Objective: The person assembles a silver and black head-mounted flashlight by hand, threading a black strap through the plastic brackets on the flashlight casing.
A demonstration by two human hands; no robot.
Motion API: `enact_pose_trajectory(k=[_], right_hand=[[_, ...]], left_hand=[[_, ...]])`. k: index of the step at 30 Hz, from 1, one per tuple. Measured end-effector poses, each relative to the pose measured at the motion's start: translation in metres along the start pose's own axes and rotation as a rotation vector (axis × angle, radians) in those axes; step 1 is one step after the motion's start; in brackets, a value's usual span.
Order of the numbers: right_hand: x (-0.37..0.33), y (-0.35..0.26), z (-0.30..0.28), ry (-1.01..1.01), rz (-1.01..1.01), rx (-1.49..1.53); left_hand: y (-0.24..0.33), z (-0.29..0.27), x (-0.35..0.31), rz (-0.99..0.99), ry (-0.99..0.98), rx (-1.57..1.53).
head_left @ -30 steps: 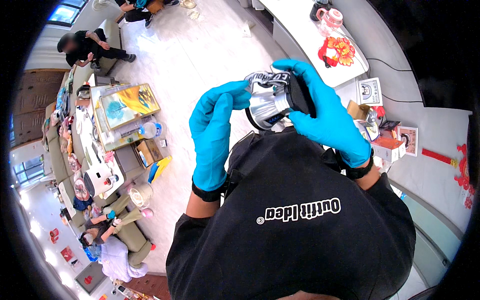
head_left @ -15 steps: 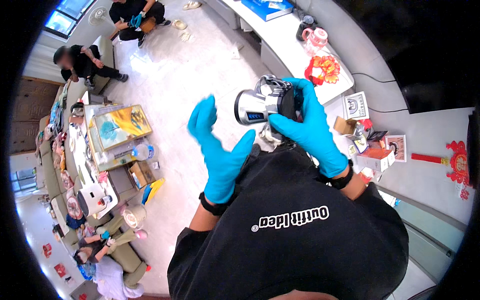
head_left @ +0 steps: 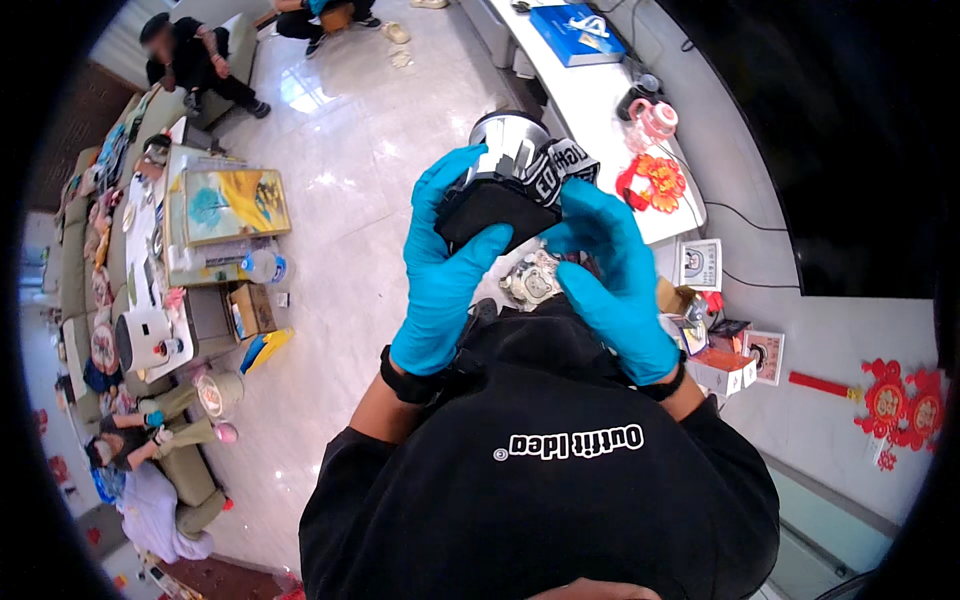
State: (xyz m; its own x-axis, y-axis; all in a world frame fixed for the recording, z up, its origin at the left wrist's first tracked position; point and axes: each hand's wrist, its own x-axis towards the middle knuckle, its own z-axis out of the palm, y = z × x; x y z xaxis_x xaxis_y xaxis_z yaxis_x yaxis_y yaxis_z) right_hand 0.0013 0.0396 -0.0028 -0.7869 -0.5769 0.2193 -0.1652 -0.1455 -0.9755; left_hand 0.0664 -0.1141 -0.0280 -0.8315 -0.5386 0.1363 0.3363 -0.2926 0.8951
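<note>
A silver-and-black headlamp (head_left: 505, 150), with a broad silver head and a black elastic strap (head_left: 560, 168) bearing white lettering, is raised in front of my body. My left hand (head_left: 445, 245), in a blue glove, grips its left side, with the thumb over the black part. My right hand (head_left: 610, 275), also gloved in blue, is curved at the lower right of the strap, its thumb and fingers apart. Whether its fingertips touch the strap I cannot tell. Below the headlamp, a pale thing with a cartoon bear (head_left: 535, 280) shows between my hands.
At the right, a white cabinet top (head_left: 560, 95) carries a blue box (head_left: 575, 35), a pink jug (head_left: 652, 122) and a red flower ornament (head_left: 660, 183). Leftward stand a cluttered table (head_left: 140, 250) and a water bottle (head_left: 263, 266). Other people sit at the far left and lower left.
The headlamp has passed from my right hand to my left and turned, its strap now facing right. My left hand has closed on it; my right has come off its body. The view has shifted.
</note>
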Motion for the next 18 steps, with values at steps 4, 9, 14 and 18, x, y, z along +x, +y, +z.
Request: enact_pose_trajectory(k=[4, 9, 14, 18], right_hand=[[0.003, -0.019, -0.034, 0.003, -0.263, -0.16], [0.027, -0.051, -0.038, -0.291, -0.337, -0.452], [0.015, -0.038, -0.045, -0.307, -0.084, -0.204], [0.003, -0.033, -0.053, -0.208, -0.06, -0.156]], left_hand=[[0.012, -0.026, 0.005, 0.25, -0.158, 0.155], [0.03, -0.017, 0.002, 0.357, -0.288, 0.418], [0.024, 0.002, -0.003, 0.35, -0.321, 0.481], [0.019, 0.012, -0.009, 0.253, -0.327, 0.433]])
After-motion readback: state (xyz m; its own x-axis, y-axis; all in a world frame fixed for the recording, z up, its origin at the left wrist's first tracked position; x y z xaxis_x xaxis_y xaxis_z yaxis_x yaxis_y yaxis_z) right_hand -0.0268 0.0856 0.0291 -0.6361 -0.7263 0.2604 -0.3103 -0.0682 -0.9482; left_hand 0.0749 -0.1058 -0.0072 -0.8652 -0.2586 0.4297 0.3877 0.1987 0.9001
